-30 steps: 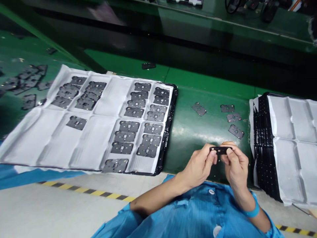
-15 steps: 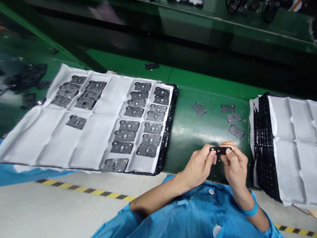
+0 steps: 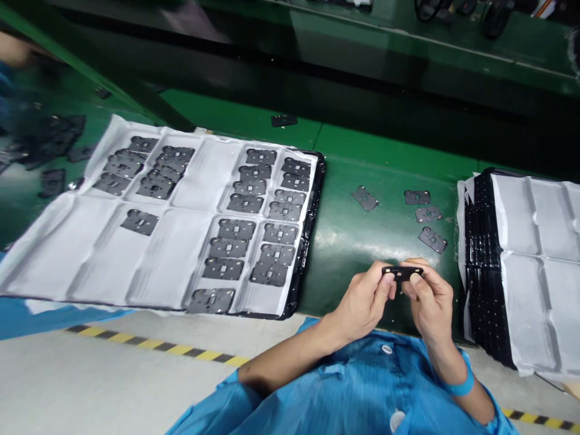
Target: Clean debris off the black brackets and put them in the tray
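Note:
A small flat black plastic plate [image 3: 402, 273] is pinched between both my hands, above the front edge of the green table. My left hand [image 3: 366, 297] grips its left end between thumb and fingers. At the other end, my right hand [image 3: 428, 297] holds it with the thumb on top, and a blue band circles that wrist. Beyond the hands, several similar black plates [image 3: 428, 214] lie loose on the green surface. To the left, a white-lined compartment tray [image 3: 181, 260] carries many such plates, some overlapping.
At the right stands a stack of black trays [image 3: 487, 272] with white liners. A heap of black plates [image 3: 54, 139] lies at the far left, beside another person's blurred arm [image 3: 13, 51]. A green post [image 3: 104, 72] slants behind the tray. One plate [image 3: 284, 121] lies farther back.
The held plate has tipped slightly and shows a little more of its face. Another person's arm has come into view at the upper left.

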`<control>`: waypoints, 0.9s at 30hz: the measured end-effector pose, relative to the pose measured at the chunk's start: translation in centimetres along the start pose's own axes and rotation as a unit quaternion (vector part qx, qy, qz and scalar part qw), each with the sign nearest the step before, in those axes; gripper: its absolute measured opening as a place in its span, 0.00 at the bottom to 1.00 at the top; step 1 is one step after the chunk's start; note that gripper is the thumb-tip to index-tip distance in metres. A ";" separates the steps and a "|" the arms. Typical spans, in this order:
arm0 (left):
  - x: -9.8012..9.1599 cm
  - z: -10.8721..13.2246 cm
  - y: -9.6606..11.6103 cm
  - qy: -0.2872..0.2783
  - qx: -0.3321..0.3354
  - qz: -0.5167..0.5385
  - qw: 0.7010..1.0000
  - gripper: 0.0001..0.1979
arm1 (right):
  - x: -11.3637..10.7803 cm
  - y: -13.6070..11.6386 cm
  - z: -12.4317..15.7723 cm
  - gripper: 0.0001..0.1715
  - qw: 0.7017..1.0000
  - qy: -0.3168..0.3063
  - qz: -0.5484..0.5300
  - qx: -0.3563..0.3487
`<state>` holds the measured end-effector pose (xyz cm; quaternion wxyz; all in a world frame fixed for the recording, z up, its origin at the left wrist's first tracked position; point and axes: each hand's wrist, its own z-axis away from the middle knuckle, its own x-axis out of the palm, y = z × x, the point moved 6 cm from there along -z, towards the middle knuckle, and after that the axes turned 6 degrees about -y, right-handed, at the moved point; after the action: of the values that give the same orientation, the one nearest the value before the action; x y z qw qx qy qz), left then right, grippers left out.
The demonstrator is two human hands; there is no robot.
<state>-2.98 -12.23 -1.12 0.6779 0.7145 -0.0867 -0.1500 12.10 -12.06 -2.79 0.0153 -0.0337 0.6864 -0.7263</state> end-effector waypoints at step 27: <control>-0.1 0.0 -0.1 -0.001 -0.003 -0.018 1.000 0.16 | 0.2 0.4 -0.1 0.11 1.000 0.016 -0.025 0.008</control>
<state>-3.06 -12.25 -1.23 0.6773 0.7135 -0.0742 -0.1633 11.88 -12.02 -3.22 -0.0134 -0.0393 0.6796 -0.7324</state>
